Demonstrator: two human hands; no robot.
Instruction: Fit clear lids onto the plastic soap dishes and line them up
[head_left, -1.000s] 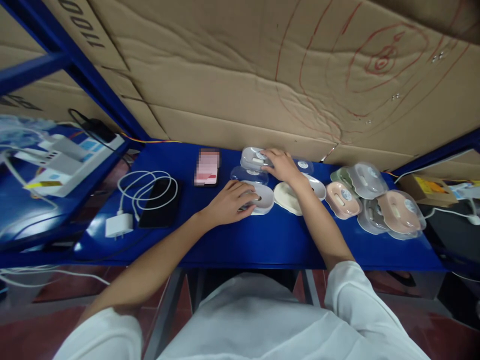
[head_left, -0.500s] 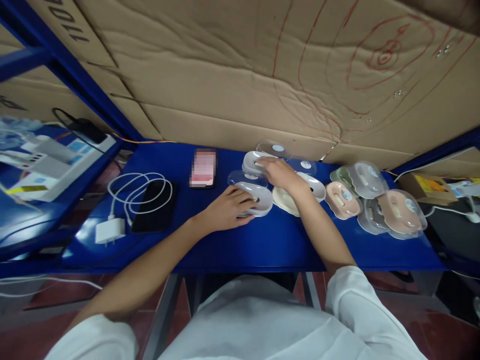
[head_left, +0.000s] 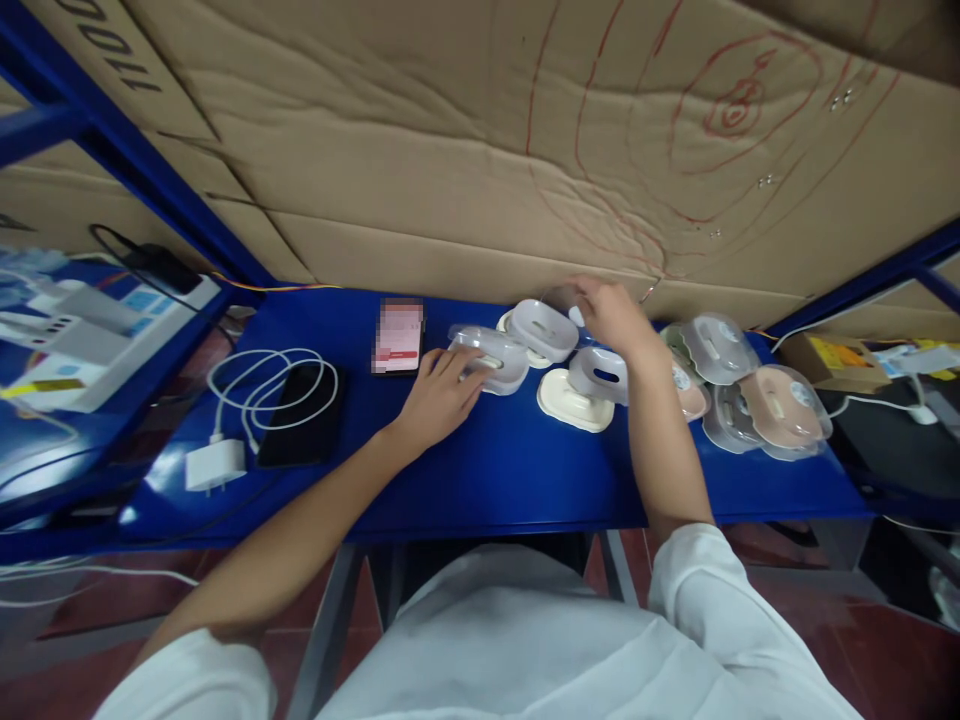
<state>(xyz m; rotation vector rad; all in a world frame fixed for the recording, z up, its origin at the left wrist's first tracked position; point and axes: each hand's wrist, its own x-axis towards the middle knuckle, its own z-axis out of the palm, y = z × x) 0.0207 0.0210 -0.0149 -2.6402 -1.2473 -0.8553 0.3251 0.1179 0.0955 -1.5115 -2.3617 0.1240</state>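
My left hand (head_left: 435,395) rests on the blue table (head_left: 495,470), its fingers closed round a white oval case with a clear lid (head_left: 491,358). My right hand (head_left: 611,315) is raised at the back of the table and pinches a clear plastic lid (head_left: 562,297) near the cardboard wall. Below it lie another white case (head_left: 546,330), a white case with a slot (head_left: 600,372) and a cream oval base (head_left: 571,405).
More pink, green and clear-lidded cases (head_left: 772,405) cluster on the right. A phone with a lit screen (head_left: 397,335), a black phone (head_left: 304,400) and a white charger with coiled cable (head_left: 217,462) lie on the left. A cardboard wall (head_left: 480,150) backs the table.
My right hand left the far white case and rose to the right with a clear lid. My left hand slid its case a little back and left. The view shifted slightly.
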